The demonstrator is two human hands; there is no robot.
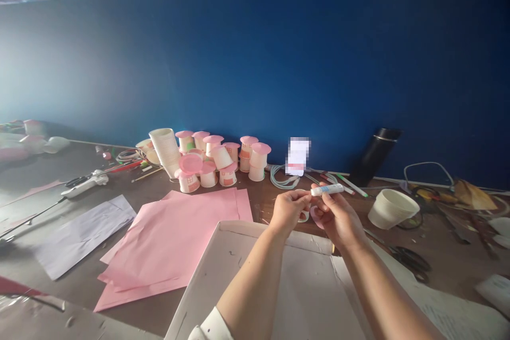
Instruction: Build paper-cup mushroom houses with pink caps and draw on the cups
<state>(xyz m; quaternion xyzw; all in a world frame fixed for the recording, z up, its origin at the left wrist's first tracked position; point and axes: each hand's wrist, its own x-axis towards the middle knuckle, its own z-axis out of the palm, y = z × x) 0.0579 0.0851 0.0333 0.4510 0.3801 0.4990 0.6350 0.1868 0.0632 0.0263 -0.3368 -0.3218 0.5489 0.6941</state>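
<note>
My right hand [342,220] is closed around a small white tube with blue marking [330,189], lying almost level between thumb and fingers. At the tube's left end, my left hand [290,210] has thumb and forefinger pinched together; what is between those fingertips is hidden. A bit of pink material [317,218] shows below the tube, against the right fingers. Just under the left fingertips is a small white piece [304,217], partly covered. Both forearms reach over a shallow white cardboard tray [239,234].
Pink sheets [179,234] and a white paper [85,239] lie left. Behind stand paper cups with pink tops [258,162] and a tall cup stack [163,151]. On the right are a cup [392,208], scissors [410,259] and a black bottle [376,154].
</note>
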